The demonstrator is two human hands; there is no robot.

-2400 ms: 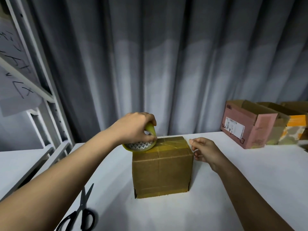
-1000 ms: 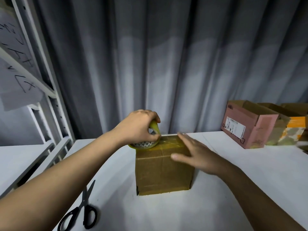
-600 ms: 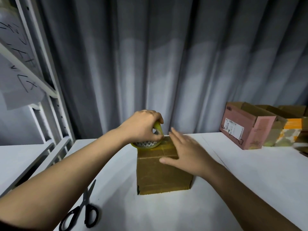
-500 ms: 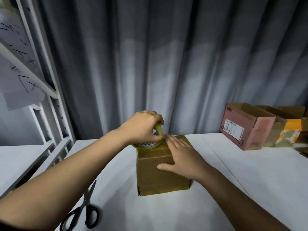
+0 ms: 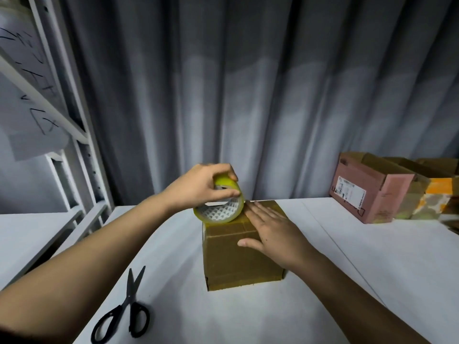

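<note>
Two hands seen at cardboard box [image 5: 238, 254], placed centrally on desk [image 5: 360, 264], near back edge. Tape roll [image 5: 218, 213] pinched by left hand [image 5: 198, 187] at box top; right hand [image 5: 273, 234] pressed flat there, fingers together.

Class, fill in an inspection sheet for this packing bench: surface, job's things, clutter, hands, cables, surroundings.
Surface: white table, smooth.
Job's things: brown box standing shut; tape roll tilted at its far left top edge.
Clutter: black scissors lying front left; open boxes far right.
Hands: left hand grips the tape roll; right hand lies flat on the box top.
Cables: nothing seen.
Surroundings: grey curtain behind; white shelf rack at left.
</note>
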